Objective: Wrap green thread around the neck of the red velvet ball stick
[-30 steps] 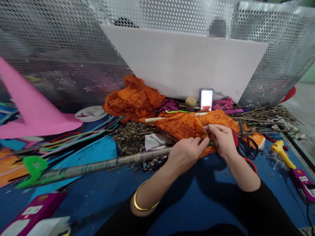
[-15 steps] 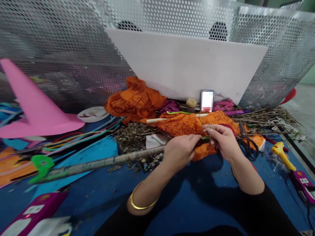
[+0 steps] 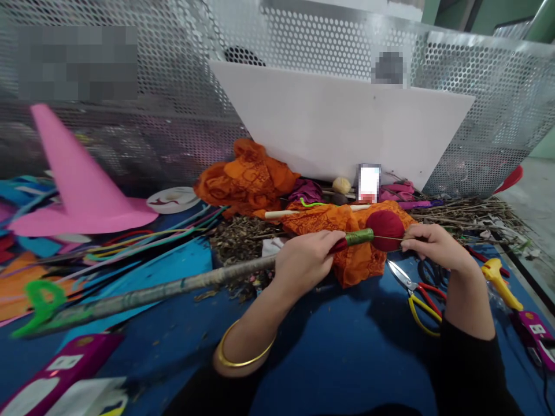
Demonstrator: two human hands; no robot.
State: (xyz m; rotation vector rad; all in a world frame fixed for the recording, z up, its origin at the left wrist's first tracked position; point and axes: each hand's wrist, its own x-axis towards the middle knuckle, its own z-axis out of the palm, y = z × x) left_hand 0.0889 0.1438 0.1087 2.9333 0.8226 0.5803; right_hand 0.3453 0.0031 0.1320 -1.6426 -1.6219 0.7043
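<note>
My left hand [image 3: 306,260] is wrapped around a long grey stick [image 3: 173,289] that slants in from the lower left, where a green curled piece [image 3: 43,300] is fixed to its end. Past my fingers, a green cord binding [image 3: 359,236] circles dark red cloth, and a round red cloth-covered ball [image 3: 385,222] tops the stick. With thumb and fingers pinched, my right hand [image 3: 431,242] holds a thin cord [image 3: 390,237] stretched taut across the ball from the binding. Patterned orange cloth [image 3: 359,268] lies underneath and behind.
Red-and-yellow-handled scissors [image 3: 425,300] lie below my right hand, a yellow glue gun [image 3: 500,283] farther right. A white board [image 3: 347,121] leans on perforated metal mesh at the back. A pink cone hat [image 3: 82,190], dry twigs [image 3: 481,214] and a purple power strip [image 3: 69,370] surround the work.
My right hand has moved right, away from my left hand, drawing the cord out straight. The red ball and green binding now show clearly, and the red-and-yellow scissors have come into view.
</note>
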